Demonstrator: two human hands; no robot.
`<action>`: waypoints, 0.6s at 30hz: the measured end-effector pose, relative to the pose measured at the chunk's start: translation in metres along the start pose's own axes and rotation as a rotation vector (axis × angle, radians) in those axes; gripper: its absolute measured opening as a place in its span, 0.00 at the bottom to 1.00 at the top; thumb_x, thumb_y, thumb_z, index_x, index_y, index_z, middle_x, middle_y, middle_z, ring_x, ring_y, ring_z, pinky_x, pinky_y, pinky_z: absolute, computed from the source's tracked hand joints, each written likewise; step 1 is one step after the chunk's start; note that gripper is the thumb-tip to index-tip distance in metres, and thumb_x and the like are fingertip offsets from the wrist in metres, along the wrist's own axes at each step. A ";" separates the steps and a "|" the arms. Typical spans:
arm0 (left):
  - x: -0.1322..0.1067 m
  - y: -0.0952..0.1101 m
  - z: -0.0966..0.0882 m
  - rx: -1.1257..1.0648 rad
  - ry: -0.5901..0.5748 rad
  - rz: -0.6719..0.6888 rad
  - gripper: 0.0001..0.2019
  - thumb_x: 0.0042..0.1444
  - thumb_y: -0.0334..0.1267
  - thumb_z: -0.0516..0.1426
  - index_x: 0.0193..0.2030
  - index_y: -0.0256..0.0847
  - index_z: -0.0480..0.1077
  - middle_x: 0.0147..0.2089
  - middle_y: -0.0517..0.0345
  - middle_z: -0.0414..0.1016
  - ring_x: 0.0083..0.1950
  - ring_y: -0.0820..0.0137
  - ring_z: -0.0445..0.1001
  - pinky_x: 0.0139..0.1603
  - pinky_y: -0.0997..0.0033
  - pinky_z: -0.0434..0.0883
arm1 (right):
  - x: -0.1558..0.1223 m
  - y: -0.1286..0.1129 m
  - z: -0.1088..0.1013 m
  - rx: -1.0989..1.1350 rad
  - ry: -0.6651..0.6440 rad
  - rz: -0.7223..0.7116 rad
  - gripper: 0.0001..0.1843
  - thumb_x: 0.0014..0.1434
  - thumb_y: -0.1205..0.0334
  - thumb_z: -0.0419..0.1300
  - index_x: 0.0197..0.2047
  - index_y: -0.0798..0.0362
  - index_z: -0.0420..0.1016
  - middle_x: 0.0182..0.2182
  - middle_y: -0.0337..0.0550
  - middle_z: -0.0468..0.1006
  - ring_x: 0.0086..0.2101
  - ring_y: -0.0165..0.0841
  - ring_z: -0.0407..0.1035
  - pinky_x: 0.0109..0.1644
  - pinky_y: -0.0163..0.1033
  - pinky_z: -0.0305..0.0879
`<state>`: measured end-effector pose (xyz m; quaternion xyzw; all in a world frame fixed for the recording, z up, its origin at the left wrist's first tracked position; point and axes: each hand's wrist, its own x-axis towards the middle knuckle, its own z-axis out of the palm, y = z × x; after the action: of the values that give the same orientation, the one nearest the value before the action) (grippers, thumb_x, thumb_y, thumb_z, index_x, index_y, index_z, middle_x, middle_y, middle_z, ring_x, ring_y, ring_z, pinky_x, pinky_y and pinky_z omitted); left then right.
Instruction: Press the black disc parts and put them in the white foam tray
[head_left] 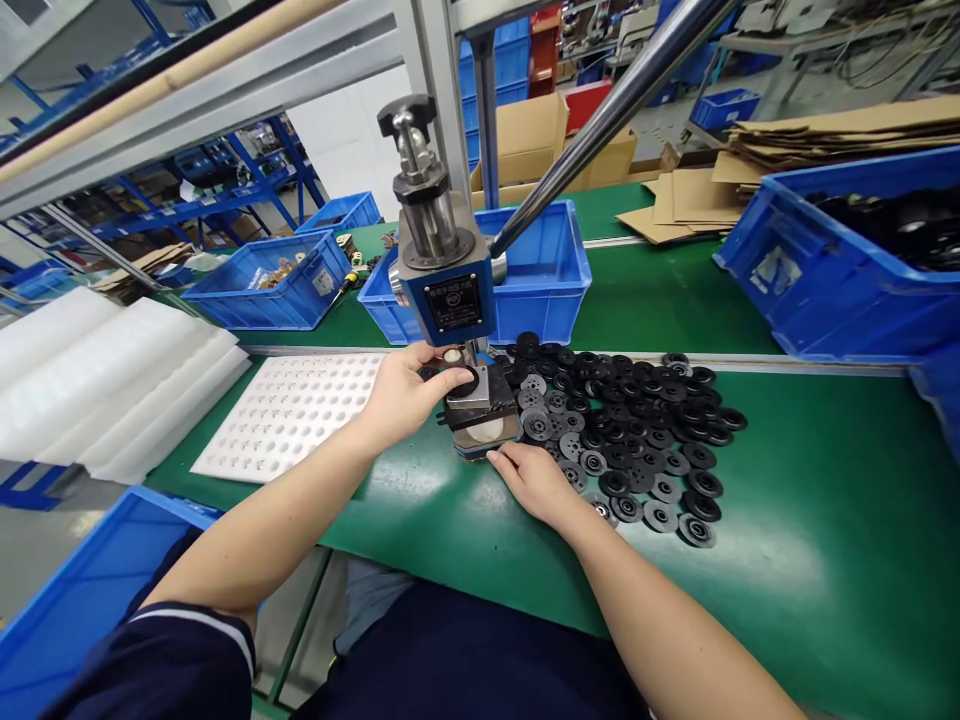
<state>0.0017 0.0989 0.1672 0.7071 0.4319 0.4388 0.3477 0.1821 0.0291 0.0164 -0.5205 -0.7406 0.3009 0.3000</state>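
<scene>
A blue hand press (454,300) stands upright on the green workbench, its long metal lever (600,120) slanting up to the right. My left hand (405,398) reaches to the metal block under the ram, thumb and fingers closed around a small black round part (463,382). Whether that part sits flat on the block I cannot tell. My right hand (536,482) rests by the front right corner of the press base (480,445), fingers curled together; what they hold, if anything, is hidden. Close by on the right lie many black and grey pulley-like wheels (622,420).
A white foam tray (289,420) with rows of holes, some holding small parts, lies left of the press. Blue bins (536,300) stand behind it, and another blue bin (832,260) with black parts is at the right. Flat cardboard (690,205) lies at the back.
</scene>
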 end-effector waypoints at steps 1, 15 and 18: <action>-0.001 0.002 0.001 -0.049 -0.034 -0.031 0.14 0.48 0.43 0.67 0.39 0.37 0.78 0.39 0.53 0.80 0.42 0.65 0.76 0.46 0.66 0.72 | 0.000 0.001 0.000 -0.006 -0.007 0.004 0.21 0.69 0.52 0.47 0.28 0.52 0.67 0.26 0.41 0.73 0.28 0.31 0.66 0.34 0.35 0.55; 0.000 -0.001 0.011 -0.272 -0.137 -0.062 0.11 0.51 0.36 0.62 0.41 0.34 0.76 0.42 0.50 0.82 0.47 0.64 0.78 0.53 0.64 0.72 | -0.017 -0.077 -0.078 -0.138 0.690 -0.222 0.25 0.67 0.49 0.51 0.21 0.50 0.70 0.18 0.42 0.70 0.20 0.29 0.63 0.27 0.38 0.59; 0.002 -0.002 0.016 -0.270 -0.141 -0.060 0.10 0.52 0.34 0.61 0.41 0.34 0.77 0.42 0.50 0.82 0.45 0.64 0.78 0.52 0.65 0.72 | -0.012 -0.129 -0.130 -0.012 1.188 -0.397 0.20 0.63 0.50 0.57 0.23 0.51 0.72 0.24 0.42 0.74 0.24 0.27 0.67 0.28 0.37 0.60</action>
<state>0.0161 0.0997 0.1602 0.6697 0.3644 0.4316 0.4822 0.2077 -0.0010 0.1953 -0.4532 -0.5316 -0.1053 0.7078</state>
